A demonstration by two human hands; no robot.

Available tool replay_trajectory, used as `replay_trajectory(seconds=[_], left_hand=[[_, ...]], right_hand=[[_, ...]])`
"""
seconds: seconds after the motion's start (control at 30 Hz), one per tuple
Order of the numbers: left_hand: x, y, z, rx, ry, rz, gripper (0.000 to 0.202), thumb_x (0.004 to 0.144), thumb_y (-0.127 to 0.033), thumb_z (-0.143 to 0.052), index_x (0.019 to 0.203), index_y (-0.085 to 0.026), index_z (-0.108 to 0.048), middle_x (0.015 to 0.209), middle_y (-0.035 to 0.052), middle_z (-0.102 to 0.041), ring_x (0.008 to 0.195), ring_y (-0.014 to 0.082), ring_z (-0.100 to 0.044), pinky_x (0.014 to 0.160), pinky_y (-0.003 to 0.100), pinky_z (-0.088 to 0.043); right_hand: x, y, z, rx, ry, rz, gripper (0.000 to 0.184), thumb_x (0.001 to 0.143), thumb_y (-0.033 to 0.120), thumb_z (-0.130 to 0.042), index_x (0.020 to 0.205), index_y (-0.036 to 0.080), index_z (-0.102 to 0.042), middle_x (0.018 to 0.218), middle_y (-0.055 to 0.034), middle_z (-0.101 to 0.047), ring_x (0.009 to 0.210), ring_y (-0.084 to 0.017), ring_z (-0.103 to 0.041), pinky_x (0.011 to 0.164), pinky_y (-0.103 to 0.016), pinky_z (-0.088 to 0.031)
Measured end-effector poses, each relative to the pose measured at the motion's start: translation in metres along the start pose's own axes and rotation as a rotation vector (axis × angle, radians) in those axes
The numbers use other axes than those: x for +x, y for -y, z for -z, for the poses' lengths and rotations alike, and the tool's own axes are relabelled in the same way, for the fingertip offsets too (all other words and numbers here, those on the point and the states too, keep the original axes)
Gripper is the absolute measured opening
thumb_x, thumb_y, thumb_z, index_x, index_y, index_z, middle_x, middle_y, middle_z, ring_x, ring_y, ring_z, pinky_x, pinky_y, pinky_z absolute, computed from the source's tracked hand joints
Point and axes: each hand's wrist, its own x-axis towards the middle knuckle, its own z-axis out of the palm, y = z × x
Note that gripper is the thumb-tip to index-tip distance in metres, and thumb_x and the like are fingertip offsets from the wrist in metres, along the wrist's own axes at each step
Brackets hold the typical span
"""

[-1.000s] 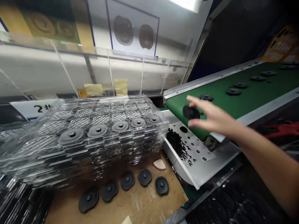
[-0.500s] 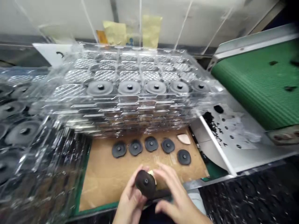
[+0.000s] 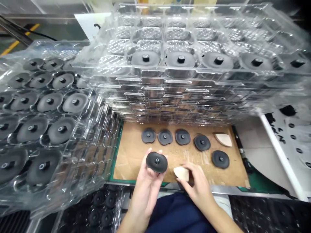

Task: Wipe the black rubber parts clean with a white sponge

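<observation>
My left hand [image 3: 149, 181] is closed around a black oval disc [image 3: 156, 162], its round post facing up toward me. Between the thumb and fingers of my right hand [image 3: 196, 181] is a cream-coloured wedge-shaped pad [image 3: 181, 173], slightly apart from the disc. Beyond my hands, several similar black discs lie on a brown cardboard sheet [image 3: 131, 155]; the nearest on the right is a single disc [image 3: 220, 159]. A second cream wedge [image 3: 223, 139] rests at the sheet's far right.
A tall stack of clear plastic trays [image 3: 184, 87] stands behind the cardboard, with discs in its top front row. On the left another tray stack [image 3: 70, 129] is filled with discs. To the right, a white-edged bin [image 3: 282, 158] holds small black parts.
My left hand has turned the disc flatter, post up. My right hand has moved away from it to the right, holding the cream wedge. The view has shifted left and down.
</observation>
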Motion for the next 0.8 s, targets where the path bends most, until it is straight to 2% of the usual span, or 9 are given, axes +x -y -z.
replay_trajectory(seconds=[0.13,0.23,0.3,0.37,0.5,0.6,0.63,0.73,0.8], left_hand=[[0.000,0.000,0.000,0.011,-0.019,0.005,0.059,0.062,-0.038,-0.079,0.116,-0.025,-0.060,0.122,0.0100,-0.064,0.117,0.0276,-0.056,0.105,0.043,-0.036],[-0.002,0.002,-0.003,0.049,-0.030,0.033,0.059,0.061,-0.039,-0.079,0.115,-0.023,-0.061,0.122,0.0102,-0.063,0.117,0.0279,-0.055,0.102,0.042,-0.039],[-0.003,0.004,-0.006,0.071,-0.013,0.047,0.059,0.062,-0.038,-0.079,0.116,-0.023,-0.061,0.123,0.0098,-0.062,0.116,0.0260,-0.055,0.099,0.038,-0.042],[-0.006,0.007,-0.008,0.088,0.025,0.052,0.059,0.064,-0.035,-0.079,0.119,-0.024,-0.059,0.123,0.0085,-0.062,0.113,0.0234,-0.056,0.096,0.034,-0.045],[-0.013,0.008,-0.010,0.112,0.109,0.123,0.054,0.070,-0.028,-0.075,0.121,-0.024,-0.058,0.117,0.0077,-0.065,0.105,0.0227,-0.061,0.090,0.032,-0.049],[-0.018,0.006,-0.016,0.141,0.083,0.133,0.047,0.069,-0.024,-0.075,0.114,-0.024,-0.062,0.109,0.0057,-0.068,0.100,0.0210,-0.063,0.087,0.029,-0.051],[-0.019,0.006,-0.019,0.146,0.080,0.130,0.045,0.067,-0.024,-0.076,0.111,-0.023,-0.064,0.104,0.0050,-0.069,0.097,0.0203,-0.064,0.087,0.028,-0.051],[-0.021,0.004,-0.029,0.129,0.127,0.142,0.041,0.063,-0.027,-0.079,0.102,-0.019,-0.068,0.088,0.0035,-0.071,0.088,0.0186,-0.066,0.088,0.029,-0.051],[-0.022,0.003,-0.033,0.129,0.142,0.139,0.041,0.060,-0.022,-0.081,0.100,-0.020,-0.069,0.089,0.0030,-0.072,0.087,0.0174,-0.066,0.088,0.027,-0.050]], right_hand=[[-0.009,0.007,0.008,0.167,0.042,-0.106,0.029,0.080,0.037,-0.062,0.104,0.020,-0.060,0.097,-0.0092,-0.069,0.080,-0.023,-0.068,0.064,-0.033,-0.057],[-0.001,0.026,0.022,0.295,0.086,-0.131,0.028,0.080,0.039,-0.063,0.101,0.020,-0.061,0.098,-0.0070,-0.071,0.084,-0.021,-0.069,0.069,-0.029,-0.057],[0.012,0.049,0.033,0.348,0.073,-0.125,0.028,0.082,0.037,-0.061,0.106,0.022,-0.059,0.101,-0.0052,-0.070,0.087,-0.019,-0.068,0.072,-0.027,-0.056],[0.025,0.077,0.042,0.364,0.045,-0.026,0.027,0.085,0.030,-0.059,0.111,0.025,-0.056,0.103,-0.0036,-0.068,0.090,-0.017,-0.066,0.076,-0.027,-0.054],[0.039,0.122,0.051,0.231,0.064,0.352,0.016,0.088,0.015,-0.047,0.098,0.020,-0.059,0.087,-0.0037,-0.065,0.080,-0.015,-0.061,0.073,-0.026,-0.050],[0.041,0.132,0.053,0.163,0.236,0.372,0.014,0.088,0.013,-0.047,0.090,0.020,-0.059,0.080,-0.0018,-0.063,0.073,-0.013,-0.060,0.065,-0.023,-0.048],[0.040,0.132,0.054,0.156,0.246,0.373,0.014,0.088,0.013,-0.047,0.090,0.020,-0.059,0.081,-0.0017,-0.063,0.073,-0.013,-0.060,0.065,-0.023,-0.048],[0.036,0.129,0.055,0.135,0.067,0.422,0.016,0.089,0.013,-0.045,0.096,0.021,-0.057,0.084,-0.0032,-0.064,0.077,-0.015,-0.060,0.070,-0.028,-0.049],[0.030,0.128,0.058,0.168,0.041,0.437,0.018,0.088,0.011,-0.046,0.099,0.020,-0.056,0.083,-0.0036,-0.064,0.076,-0.015,-0.060,0.071,-0.028,-0.050]])
